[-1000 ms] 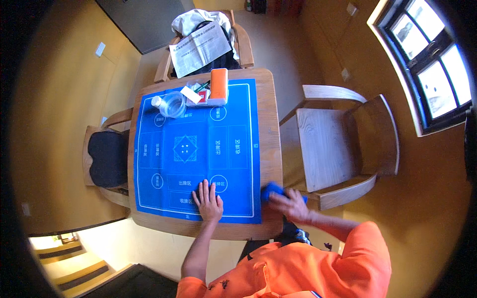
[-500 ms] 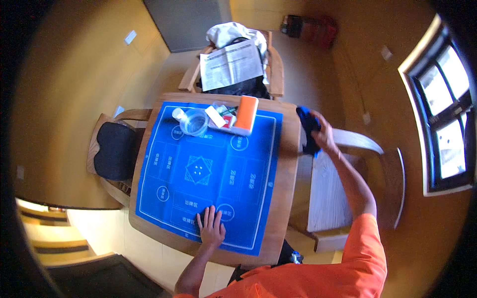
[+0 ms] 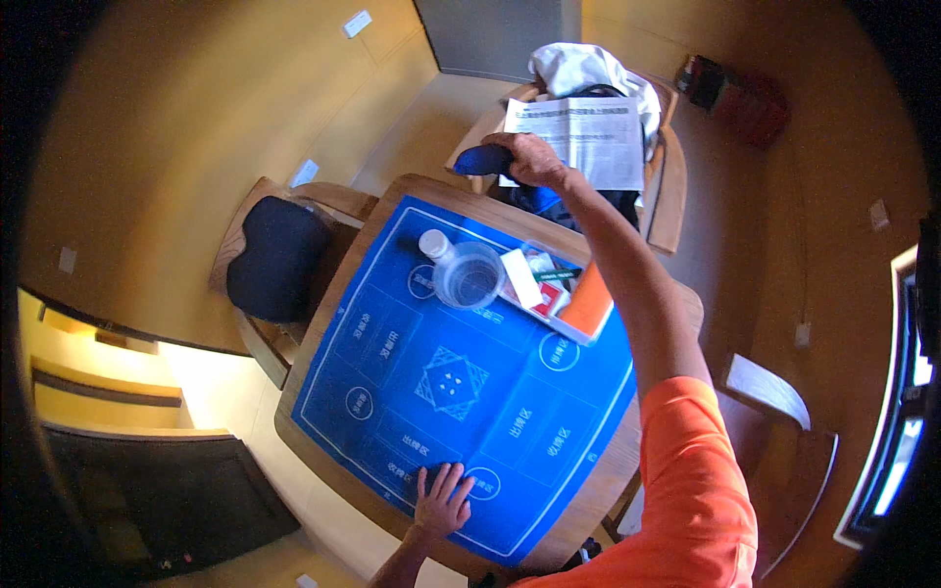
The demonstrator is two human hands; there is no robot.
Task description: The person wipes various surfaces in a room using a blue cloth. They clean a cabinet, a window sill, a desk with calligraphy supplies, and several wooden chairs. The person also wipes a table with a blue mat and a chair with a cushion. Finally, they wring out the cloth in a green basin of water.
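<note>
My right hand is closed around a dark blue, cloth-like bundle, held past the table's far edge and in front of a printed sheet of paper. The bundle's exact kind is hard to make out. My left hand lies with fingers spread on the near edge of a blue printed game mat. A clear round plastic tub stands on the mat's far part, a white-capped container beside it. To its right, a tray holds a white box, an orange item and small packets.
The mat covers most of a wooden table. A chair with a dark cushion stands left. On the far chair lie the paper, a white cloth and something black. Another wooden chair is at the right.
My right hand has swung from the table's right side to beyond its far edge, carrying the blue bundle. My left hand stays flat on the mat. The view has turned.
</note>
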